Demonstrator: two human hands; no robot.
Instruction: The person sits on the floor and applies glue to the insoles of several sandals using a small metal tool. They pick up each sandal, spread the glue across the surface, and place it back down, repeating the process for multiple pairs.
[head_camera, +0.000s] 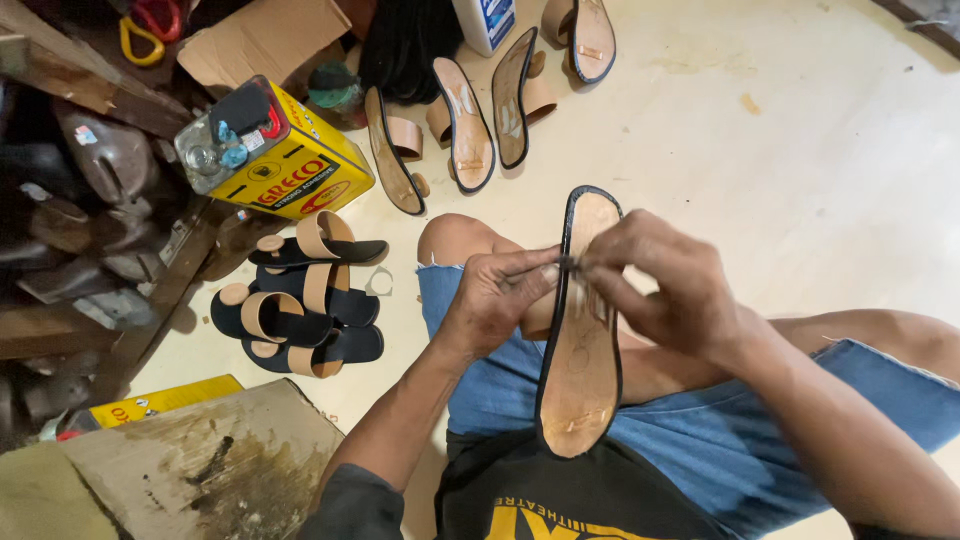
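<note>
Pale smooth floor (800, 150) spreads under a seated person whose left hand (495, 295) and right hand (660, 285) pinch the black rim of a tan sandal sole (580, 370) lying between them across denim shorts (700, 450). Finished sandals (300, 310) and a yellow metal can (275, 150) sit farther left.

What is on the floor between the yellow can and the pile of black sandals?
Nothing: in the head view, bare floor separates the yellow can from the black sandals.

Warm light — sharp, dim left edge
</note>
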